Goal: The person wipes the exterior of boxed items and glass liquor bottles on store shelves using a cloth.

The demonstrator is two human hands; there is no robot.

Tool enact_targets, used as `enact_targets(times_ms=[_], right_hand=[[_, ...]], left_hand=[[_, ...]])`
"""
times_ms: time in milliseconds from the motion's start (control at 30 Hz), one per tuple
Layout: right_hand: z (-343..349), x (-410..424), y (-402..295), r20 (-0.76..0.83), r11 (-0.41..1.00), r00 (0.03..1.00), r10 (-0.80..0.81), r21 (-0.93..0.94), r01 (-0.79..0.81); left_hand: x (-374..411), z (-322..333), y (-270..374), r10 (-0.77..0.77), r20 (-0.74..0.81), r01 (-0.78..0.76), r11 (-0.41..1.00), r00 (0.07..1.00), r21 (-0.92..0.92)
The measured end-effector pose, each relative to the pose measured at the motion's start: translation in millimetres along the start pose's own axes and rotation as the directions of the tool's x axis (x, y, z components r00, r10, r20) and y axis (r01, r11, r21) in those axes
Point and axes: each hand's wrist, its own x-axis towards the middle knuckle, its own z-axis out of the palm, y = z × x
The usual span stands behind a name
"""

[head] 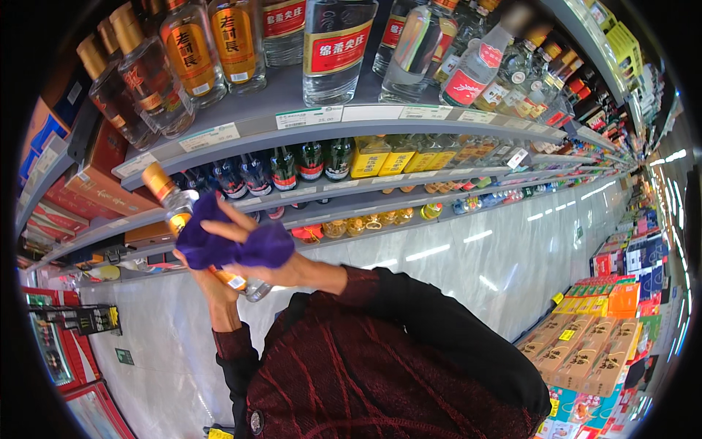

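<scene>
In front of the shelves, my left hand (pixel 211 285) holds a clear glass liquor bottle (pixel 253 287) with a gold cap and an orange label. The bottle is tilted, its cap towards the upper left. My right hand (pixel 274 270) grips a purple cloth (pixel 205 233) that lies over the middle of the bottle and hides part of it. Similar orange-labelled bottles (pixel 186 55) stand upright on the top shelf, beside a clear bottle with a red label (pixel 337 52).
The top shelf's front edge (pixel 373 113) carries price tags. Lower shelves hold dark bottles (pixel 282 167), yellow-labelled bottles (pixel 370 157) and oil jugs (pixel 356 225). Red boxes (pixel 90 192) fill shelves at left. Stacked cartons (pixel 587 348) stand on the floor at right, and a red-framed case (pixel 96 409) at lower left.
</scene>
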Motion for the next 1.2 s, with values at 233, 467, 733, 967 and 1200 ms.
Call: enact_targets(times_ms=[233, 467, 733, 967, 1200], right_hand=[[-4.5, -30.0, -22.7, 0.137, 0.659, 0.901, 0.411, 0.639, -0.398], [-4.6, -36.9, -20.8, 0.149, 0.907, 0.944, 0.295, 0.266, -0.325], [26.0, -30.8, -37.4, -0.083, 0.983, 0.989, -0.124, -0.146, 0.111], [-5.0, 35.1, -28.8, 0.002, 0.798, 0.956, -0.293, -0.550, 0.246], [27.9, -2.6, -23.7, 0.046, 0.874, 0.935, -0.351, -0.343, 0.344]], left_hand=[[7.1, -10.8, 19.3, 0.049, 0.181, -0.064, 0.995, 0.982, 0.077], [1.2, 26.1, 12.8, 0.450, 0.025, -0.408, 0.782, 0.892, 0.470], [-15.4, -49.4, 1.0, 0.186, 0.294, -0.343, 0.638, 0.938, 0.690], [-54.8, 1.4, 1.4, -0.128, 0.400, 0.233, 0.946, 0.908, -0.226], [-49.6, -37.2, -3.1, -0.095, 0.090, 0.112, 0.970, 0.991, -0.216]])
